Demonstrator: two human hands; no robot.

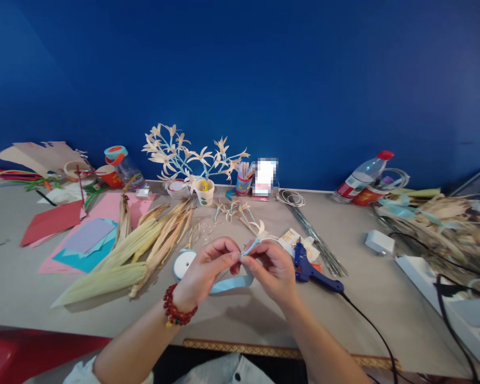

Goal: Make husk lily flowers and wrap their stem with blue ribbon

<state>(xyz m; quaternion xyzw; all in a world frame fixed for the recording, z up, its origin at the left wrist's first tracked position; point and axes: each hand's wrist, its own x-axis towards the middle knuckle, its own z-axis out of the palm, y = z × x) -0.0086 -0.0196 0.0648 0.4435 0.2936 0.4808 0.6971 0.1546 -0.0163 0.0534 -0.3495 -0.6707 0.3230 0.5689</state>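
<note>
Blue wall [240, 69] fills the upper frame; grey table [356, 224] spans the lower. At lower centre, left hand [214, 269] and right hand [275, 272] pinch a blue stem [251, 247].

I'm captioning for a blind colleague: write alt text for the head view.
A left hand and right hand pinch a blue flower stem above a grey table, blue ribbon below them. Corn husks lie left, a glue gun right, potted pale flowers behind.
</note>
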